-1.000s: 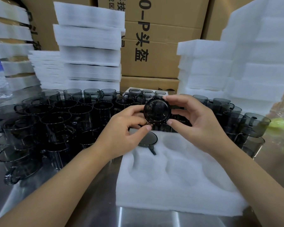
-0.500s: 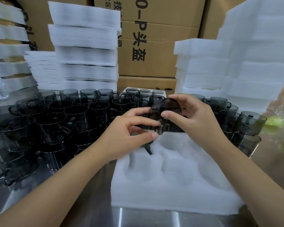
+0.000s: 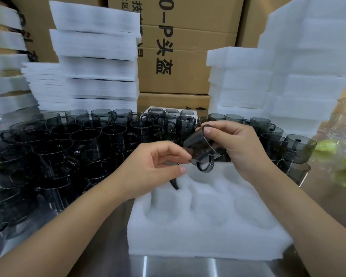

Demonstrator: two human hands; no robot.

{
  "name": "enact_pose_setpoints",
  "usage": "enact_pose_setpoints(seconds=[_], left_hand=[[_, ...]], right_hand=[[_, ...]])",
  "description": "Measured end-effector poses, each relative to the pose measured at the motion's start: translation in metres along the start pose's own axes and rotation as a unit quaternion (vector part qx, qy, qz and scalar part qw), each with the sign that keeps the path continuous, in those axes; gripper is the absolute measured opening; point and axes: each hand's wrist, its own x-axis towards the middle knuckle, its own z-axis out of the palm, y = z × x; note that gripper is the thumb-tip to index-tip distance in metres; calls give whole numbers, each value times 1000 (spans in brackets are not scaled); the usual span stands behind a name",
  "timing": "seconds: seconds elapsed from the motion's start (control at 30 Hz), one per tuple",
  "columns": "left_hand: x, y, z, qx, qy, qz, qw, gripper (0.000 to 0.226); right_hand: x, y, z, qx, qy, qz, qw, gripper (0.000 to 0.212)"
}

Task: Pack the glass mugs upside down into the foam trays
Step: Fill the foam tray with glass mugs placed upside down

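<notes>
A person's two hands work over a steel desk (image 3: 108, 246). The right hand (image 3: 238, 148) grips a smoky grey glass mug (image 3: 200, 148), with its fingers wrapped behind the body and its thumb pressed on the upper end. The left hand (image 3: 154, 166) is loosely curled. Its forefinger tip touches the mug's lower edge, and its thumb sits just below, seemingly off the glass. The mug hangs in the air, tilted, with its handle drooping toward the viewer. It is above the far edge of a white foam tray (image 3: 208, 236) that lies by the desk's near edge.

To do this step well, the mug probably needs turning fully mouth-down. It can then go straight down into a round pocket, handle turned to where the foam leaves room (glass knocking glass is the risk, so keep it off its neighbours).

The tray's moulded pockets look mostly unfilled. A dark handle (image 3: 174, 184) under the left hand suggests one mug already sits in the far-left pocket. Many loose mugs (image 3: 84, 140) crowd the desk's left side and far edge, mouths up, some stacked. Behind them rise stacks of foam trays (image 3: 96, 62) and cardboard boxes (image 3: 178, 66).
</notes>
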Motion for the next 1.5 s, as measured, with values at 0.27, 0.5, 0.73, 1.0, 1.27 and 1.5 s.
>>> enact_pose_setpoints(seconds=[0.27, 0.5, 0.73, 1.0, 1.27, 1.5], left_hand=[[4, -3, 0, 50, 14, -37, 998, 31], [2, -3, -1, 87, 5, -45, 995, 31], [2, -3, 0, 95, 5, -52, 994, 33], [3, -6, -3, 120, 24, -52, 991, 24], [3, -6, -5, 168, 25, -37, 985, 25], [-2, -6, -2, 246, 21, 19, 969, 24]], right_hand=[[5, 7, -18, -20, -107, 90, 990, 30], [5, 4, -15, -40, -131, 102, 985, 22], [5, 5, -15, -28, -115, 101, 988, 19], [3, 7, -8, -132, -17, 69, 989, 14], [2, 8, -9, -104, -58, 86, 989, 29], [2, 10, -9, -105, -80, 62, 989, 14]])
